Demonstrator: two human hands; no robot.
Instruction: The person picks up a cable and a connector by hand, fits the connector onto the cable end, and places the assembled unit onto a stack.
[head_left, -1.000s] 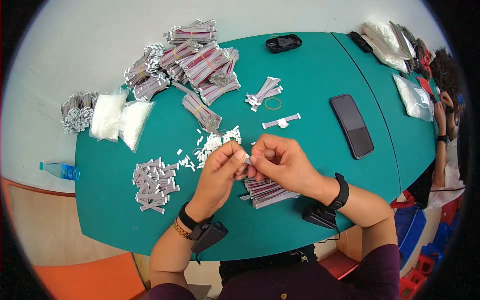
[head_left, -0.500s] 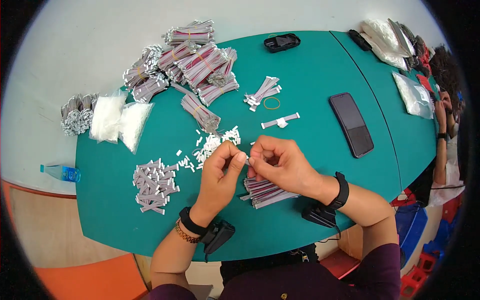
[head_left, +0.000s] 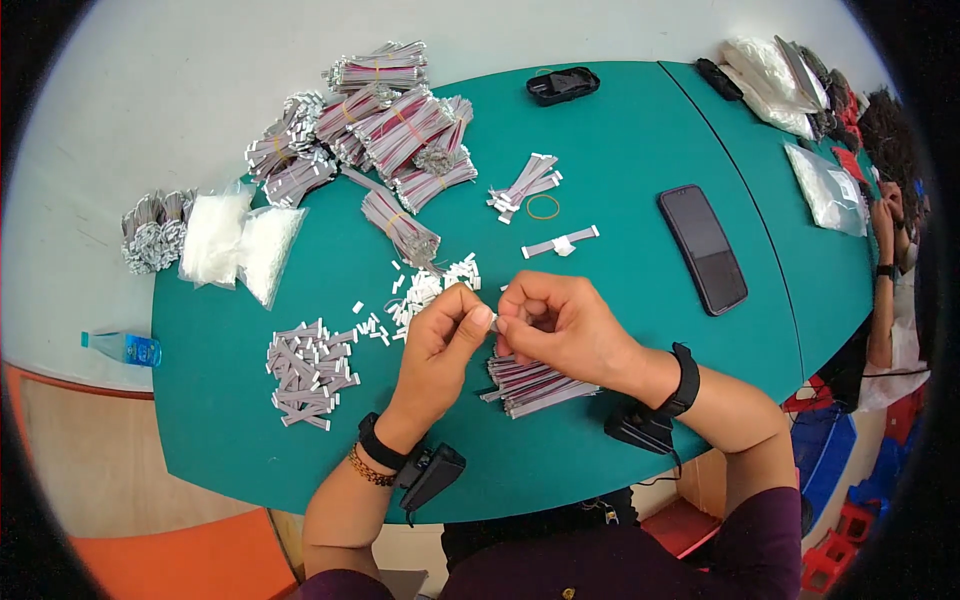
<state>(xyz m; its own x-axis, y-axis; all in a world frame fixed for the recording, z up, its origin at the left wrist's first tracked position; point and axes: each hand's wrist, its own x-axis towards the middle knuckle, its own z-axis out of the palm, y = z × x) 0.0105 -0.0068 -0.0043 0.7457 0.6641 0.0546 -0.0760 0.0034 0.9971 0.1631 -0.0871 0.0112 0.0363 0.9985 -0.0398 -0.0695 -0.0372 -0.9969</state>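
Left hand: The left hand point(head_left: 438, 345) had its thumb and index finger pinched together on one side of a small pale piece point(head_left: 494, 322).
Right hand: The right hand point(head_left: 572, 325) met it fingertip to fingertip, thumb and bent index finger closed on the piece's other side, the remaining fingers curled.
Small pale piece: It sat between the two pinches, raised over the green table point(head_left: 620, 140); the fingers covered so much that a lone connector could not be told from a cable end with one fitted.
Step in hand: This looked like close two-handed fingertip work on that piece, probably lining it up or pressing it.
Next move: It seemed to call for steady, level pressure from both thumbs, with the piece held square and neither pinch slipping.
White connectors: A loose heap of white connectors point(head_left: 425, 300) lay just beyond the left hand.
Cable bundle: A bundle of grey and dark red cables point(head_left: 540, 385) lay beneath and just beside the right hand, partly hidden by it.
Short cables: A pile of short grey cables point(head_left: 305, 372) with white ends lay left of the left hand, well apart from the bundle.
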